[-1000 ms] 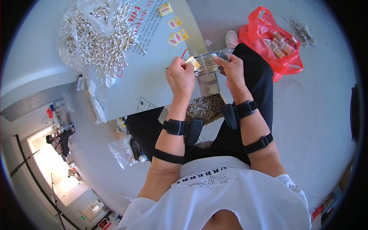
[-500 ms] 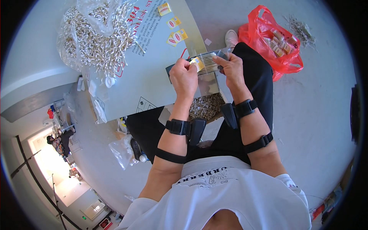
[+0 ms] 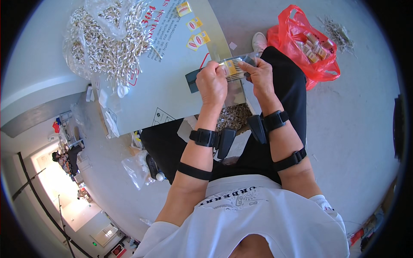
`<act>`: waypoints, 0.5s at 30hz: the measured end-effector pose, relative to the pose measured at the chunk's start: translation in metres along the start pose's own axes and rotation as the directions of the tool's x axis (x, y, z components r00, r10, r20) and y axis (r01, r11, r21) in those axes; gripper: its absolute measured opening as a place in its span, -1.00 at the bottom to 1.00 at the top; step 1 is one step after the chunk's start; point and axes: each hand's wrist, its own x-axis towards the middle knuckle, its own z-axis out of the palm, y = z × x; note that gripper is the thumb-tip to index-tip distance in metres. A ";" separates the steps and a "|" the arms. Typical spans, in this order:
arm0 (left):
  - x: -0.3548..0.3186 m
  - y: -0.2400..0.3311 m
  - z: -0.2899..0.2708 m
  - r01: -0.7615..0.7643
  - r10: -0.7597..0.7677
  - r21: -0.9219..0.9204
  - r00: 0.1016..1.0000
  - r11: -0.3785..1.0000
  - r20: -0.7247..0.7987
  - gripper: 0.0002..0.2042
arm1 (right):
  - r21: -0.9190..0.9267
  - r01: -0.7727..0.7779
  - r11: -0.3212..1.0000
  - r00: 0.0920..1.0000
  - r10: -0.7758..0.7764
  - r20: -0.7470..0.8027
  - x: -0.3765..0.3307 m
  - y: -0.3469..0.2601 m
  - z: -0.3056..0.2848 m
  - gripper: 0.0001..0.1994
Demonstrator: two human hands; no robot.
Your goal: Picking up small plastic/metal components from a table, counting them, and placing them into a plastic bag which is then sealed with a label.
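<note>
Both my hands grip one small clear packet [image 3: 234,69] with a yellow label and a row of thin silvery pieces inside, held above my lap. My left hand [image 3: 211,84] closes on its left end. My right hand [image 3: 258,75] pinches its right end with thumb and fingers. Black straps with small devices sit on both wrists and forearms. Under my hands, between my knees, lies an open box [image 3: 234,117] of similar small metal pieces.
A grey cardboard sheet [image 3: 172,77] lies in front of me, with a big heap of silvery pieces [image 3: 107,38] in clear plastic on its far left. A red plastic bag [image 3: 307,47] of small packets sits on the floor to the right. Clear bags [image 3: 135,167] lie lower left.
My hands have turned the packet slightly and drawn closer together on it; my left hand has slid a little to the right. Nothing else has moved.
</note>
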 end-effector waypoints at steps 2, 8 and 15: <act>-0.002 -0.002 0.000 -0.094 0.090 -0.037 0.989 0.995 -0.115 -0.90 | -0.002 -0.005 1.000 1.000 0.005 0.004 0.002 0.001 0.000 -0.91; 0.002 0.003 -0.006 -0.081 0.081 0.081 0.997 0.993 -0.001 -0.92 | 0.013 -0.012 1.000 1.000 0.012 0.002 0.002 0.002 -0.001 -0.91; 0.014 0.003 -0.005 -0.023 0.021 0.021 0.995 1.000 0.097 -0.88 | 0.029 0.004 1.000 1.000 -0.004 -0.022 0.002 0.003 0.003 -0.90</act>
